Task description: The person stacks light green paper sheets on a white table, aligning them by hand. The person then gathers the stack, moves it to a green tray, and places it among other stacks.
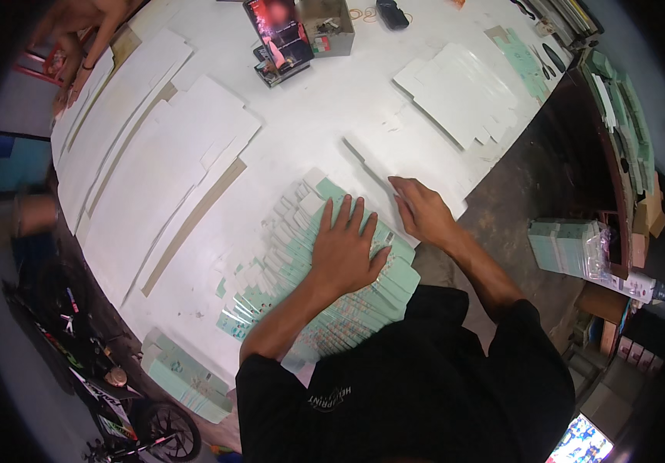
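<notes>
My left hand (346, 251) lies flat with its fingers spread, pressing on a fanned-out row of flat green-and-white printed cartons (400, 282). The row overlaps along the table's near edge, with white flaps toward its far left side. Just right of it, my right hand (427, 210) is closed, thumb and fingers at the edge of a flat white carton (402, 166). That carton's narrow edge casts a grey shadow on the table. My left palm hides part of the green cartons.
Stacked white die-cut sheets (186, 131) cover the table's left side; another white stack (464, 96) sits far right. At the back are a propped phone (278, 31) and a grey box (336, 31). Another person's arm (97, 46) shows far left. A bicycle (116, 409) stands lower left.
</notes>
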{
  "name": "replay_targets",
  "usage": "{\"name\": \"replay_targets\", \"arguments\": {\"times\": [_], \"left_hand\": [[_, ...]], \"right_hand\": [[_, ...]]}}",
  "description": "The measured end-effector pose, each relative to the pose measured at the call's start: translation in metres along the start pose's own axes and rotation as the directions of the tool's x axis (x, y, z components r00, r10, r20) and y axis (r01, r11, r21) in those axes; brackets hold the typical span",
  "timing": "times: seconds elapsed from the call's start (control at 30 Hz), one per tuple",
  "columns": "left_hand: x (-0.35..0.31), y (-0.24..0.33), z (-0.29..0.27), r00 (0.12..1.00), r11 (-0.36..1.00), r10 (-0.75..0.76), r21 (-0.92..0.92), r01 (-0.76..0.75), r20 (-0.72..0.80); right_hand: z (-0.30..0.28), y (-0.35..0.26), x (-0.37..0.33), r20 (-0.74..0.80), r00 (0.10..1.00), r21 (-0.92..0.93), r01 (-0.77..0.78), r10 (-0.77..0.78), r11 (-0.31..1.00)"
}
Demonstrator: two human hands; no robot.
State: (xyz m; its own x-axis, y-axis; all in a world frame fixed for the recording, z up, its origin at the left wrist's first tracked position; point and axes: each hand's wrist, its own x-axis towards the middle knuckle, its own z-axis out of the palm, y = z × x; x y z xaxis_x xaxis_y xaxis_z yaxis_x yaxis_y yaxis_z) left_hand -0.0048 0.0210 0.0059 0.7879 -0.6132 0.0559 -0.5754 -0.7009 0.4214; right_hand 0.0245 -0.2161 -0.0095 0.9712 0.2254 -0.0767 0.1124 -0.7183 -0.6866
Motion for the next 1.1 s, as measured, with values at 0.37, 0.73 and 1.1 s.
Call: {"name": "replay_targets", "arguments": {"times": [0.37, 0.73, 1.1], "left_hand": [[0.004, 0.005, -0.010, 1.000, 0.999, 0.012, 0.040, -0.012, -0.001], [0.003, 0.003, -0.014, 0.981, 0.988, 0.132, -0.096, -0.119, 0.145], [0.009, 0.013, -0.005, 0.998, 0.998, 0.056, 0.018, -0.056, -0.005]], "right_hand": [[-0.001, 0.003, 0.006, -0.079, 0.996, 0.048, 0.034, -0.030, 0.998], [-0.062, 0.083, 0.058, -0.471, 0.865, -0.442, -0.062, -0.173, 0.895], [-0.008, 0.008, 0.020, -0.047, 0.996, -0.084, 0.070, -0.075, 0.994]]}}
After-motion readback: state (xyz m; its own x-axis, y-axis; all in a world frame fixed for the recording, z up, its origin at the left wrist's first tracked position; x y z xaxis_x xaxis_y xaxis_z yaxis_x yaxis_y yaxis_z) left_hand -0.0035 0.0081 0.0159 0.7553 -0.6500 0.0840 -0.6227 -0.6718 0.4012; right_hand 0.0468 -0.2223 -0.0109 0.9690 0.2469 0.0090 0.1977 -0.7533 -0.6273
